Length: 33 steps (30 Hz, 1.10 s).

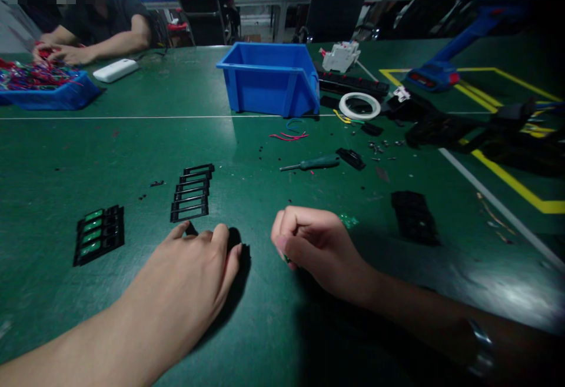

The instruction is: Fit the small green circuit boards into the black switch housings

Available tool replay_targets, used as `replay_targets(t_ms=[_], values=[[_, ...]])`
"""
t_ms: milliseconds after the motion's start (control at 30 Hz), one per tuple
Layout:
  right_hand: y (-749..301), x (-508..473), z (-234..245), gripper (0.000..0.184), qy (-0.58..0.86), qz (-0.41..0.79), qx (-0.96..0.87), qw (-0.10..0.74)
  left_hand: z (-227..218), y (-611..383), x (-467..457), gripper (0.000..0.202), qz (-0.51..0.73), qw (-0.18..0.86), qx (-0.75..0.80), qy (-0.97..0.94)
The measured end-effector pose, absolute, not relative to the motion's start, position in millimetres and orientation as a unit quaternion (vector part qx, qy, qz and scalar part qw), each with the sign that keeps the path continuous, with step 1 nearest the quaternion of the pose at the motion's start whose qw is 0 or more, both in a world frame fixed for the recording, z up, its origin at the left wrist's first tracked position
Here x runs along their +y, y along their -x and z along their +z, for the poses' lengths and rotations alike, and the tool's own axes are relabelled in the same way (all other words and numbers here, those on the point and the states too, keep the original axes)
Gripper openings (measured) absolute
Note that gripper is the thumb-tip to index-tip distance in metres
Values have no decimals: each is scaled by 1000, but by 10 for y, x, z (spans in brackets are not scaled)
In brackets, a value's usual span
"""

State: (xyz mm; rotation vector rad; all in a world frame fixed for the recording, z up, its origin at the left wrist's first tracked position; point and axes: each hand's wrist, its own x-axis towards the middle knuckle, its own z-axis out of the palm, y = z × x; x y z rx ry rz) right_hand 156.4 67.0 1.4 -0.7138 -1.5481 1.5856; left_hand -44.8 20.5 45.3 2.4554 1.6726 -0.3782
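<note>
My left hand is low over the green table, palm down, fingers curled and thumb drawn in. A bit of black plastic shows between its fingertips; most of it is hidden beneath the hand. Just beyond lies a row of black ladder-like plastic frames. My right hand is closed in a pinch, apart from the left, with a tiny dark edge showing under its fingertips. Behind its wrist are small clear green pieces. At left, a black frame block carries several green inserts.
A blue bin stands ahead. A green-handled screwdriver, loose screws, a white ring roll and a black block lie to the right. A blue power tool is behind them. Another person sits by a wire-filled tray.
</note>
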Motion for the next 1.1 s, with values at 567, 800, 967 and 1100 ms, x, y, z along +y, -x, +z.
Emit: replay_targets(t_ms=[567, 800, 967, 1100], values=[[-1524, 726, -85, 21, 363, 664, -490, 433, 187, 559, 499, 16, 224, 182, 519, -804], [-1509, 747, -49, 10, 368, 659, -491, 435, 10, 515, 474, 19, 317, 286, 535, -729], [-1509, 756, -77, 12, 376, 655, -495, 429, 46, 473, 488, 23, 361, 430, 545, -623], [-1494, 765, -80, 14, 381, 645, -503, 431, 57, 473, 538, 22, 355, 453, 550, -605]])
